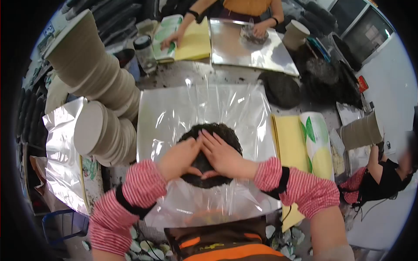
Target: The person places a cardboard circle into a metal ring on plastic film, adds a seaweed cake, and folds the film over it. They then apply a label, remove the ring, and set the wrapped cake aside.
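A dark, rough-textured round cake (pixel 209 178) lies on a shiny clear plastic sheet (pixel 174 108) in front of me. My left hand (pixel 183 155) rests on the left part of the cake, its fingers stretched out. On the right part lies my right hand (pixel 224 158), flat with fingers extended. The fingertips meet near the cake's far side and the thumbs come together nearer to me, framing a dark patch between them. Part of the cake is hidden under both hands.
Stacks of beige round discs (pixel 91 126) stand at left beside a foil-like sheet (pixel 65 152). Yellow paper (pixel 287 143) and green-printed sheets (pixel 315 135) lie right. Dark round material (pixel 281 89) sits beyond. Across the table, another person's hands (pixel 174 40) work near a silvery sheet (pixel 226 48).
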